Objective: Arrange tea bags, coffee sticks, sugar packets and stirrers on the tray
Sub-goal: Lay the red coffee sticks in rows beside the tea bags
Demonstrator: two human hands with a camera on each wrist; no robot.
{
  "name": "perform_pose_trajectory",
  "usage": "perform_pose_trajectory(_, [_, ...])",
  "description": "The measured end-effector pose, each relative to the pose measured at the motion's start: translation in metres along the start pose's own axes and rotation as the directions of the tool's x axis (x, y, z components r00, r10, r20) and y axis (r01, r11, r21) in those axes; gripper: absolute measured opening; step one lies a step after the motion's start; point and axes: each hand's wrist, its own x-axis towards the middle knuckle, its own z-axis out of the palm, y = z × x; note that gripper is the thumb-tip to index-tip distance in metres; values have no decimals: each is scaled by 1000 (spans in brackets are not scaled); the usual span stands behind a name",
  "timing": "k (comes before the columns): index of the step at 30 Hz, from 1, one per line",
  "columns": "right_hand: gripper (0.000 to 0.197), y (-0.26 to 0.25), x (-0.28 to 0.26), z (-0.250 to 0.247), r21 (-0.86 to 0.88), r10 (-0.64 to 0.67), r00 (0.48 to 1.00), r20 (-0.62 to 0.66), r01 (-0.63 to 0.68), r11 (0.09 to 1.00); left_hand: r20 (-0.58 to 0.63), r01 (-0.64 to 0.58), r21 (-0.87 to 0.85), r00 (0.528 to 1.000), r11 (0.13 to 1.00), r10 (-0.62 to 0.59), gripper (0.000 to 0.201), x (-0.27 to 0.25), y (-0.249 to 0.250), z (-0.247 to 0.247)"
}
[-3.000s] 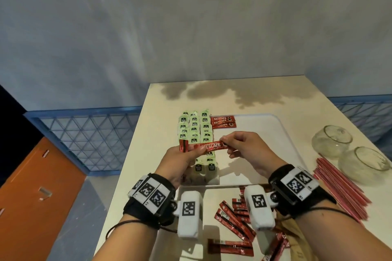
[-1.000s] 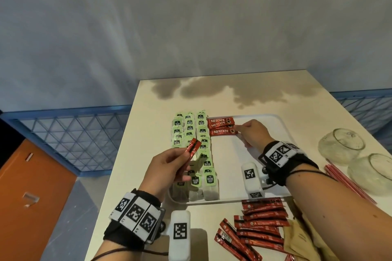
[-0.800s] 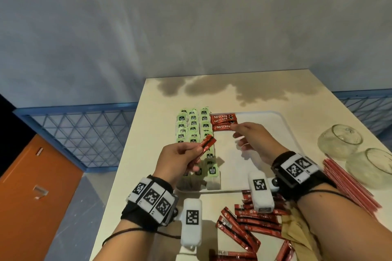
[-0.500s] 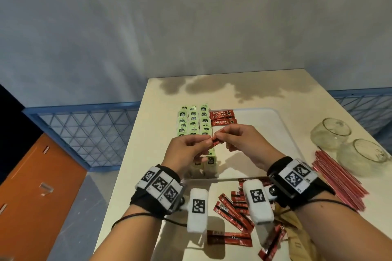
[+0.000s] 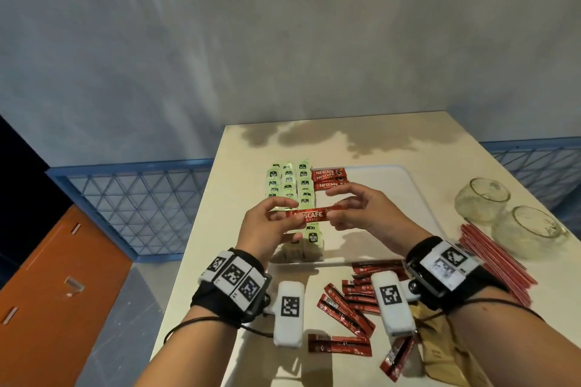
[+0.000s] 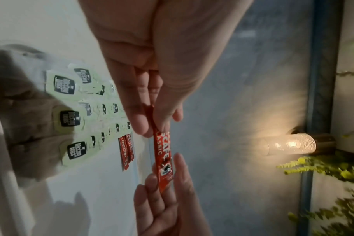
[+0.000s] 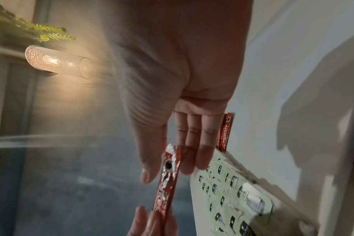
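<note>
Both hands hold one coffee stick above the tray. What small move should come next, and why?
Probably the right hand takes the coffee stick from the left hand and lays it just below the three sticks already lined up on the tray, continuing the column.

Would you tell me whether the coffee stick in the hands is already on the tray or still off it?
Off it: the coffee stick is pinched between left hand and right hand, above the tray.

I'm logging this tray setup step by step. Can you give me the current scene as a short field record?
held item: coffee stick, level above the tray
left hand: pinches its left end
right hand: fingers at its right end
on tray: tea bags in rows; three coffee sticks beside them
off tray: loose coffee sticks, stirrers, two glass bowls
</note>
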Motion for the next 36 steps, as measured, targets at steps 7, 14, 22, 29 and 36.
perform_pose_trajectory(7, [20, 0, 14, 10, -181, 30, 999, -39, -37, 983, -38, -75, 13, 996, 997, 76, 20, 2, -5, 16])
perform_pose_trajectory(14, [12, 15, 34, -27, 19, 177, 982, -72, -176, 984, -50, -35, 4, 998, 999, 35, 24, 25, -9, 16])
perform_pose_trajectory(22, [9, 45, 85, -69, -53, 291, 894, -341, -327, 944, -104, -66, 80, 992, 995, 74, 12, 56, -8, 11])
perform_pose_trajectory(29, [13, 70, 129, -72, -57, 301, 839, -454, -365, 929, -137, -61, 106, 988, 993, 75, 11, 74, -11, 2])
perform_pose_trajectory(36, [26, 67, 149, -65, -65, 236, 844, -482, -302, 951, -133, -56, 103, 989, 993, 70, 12, 81, -18, -1])
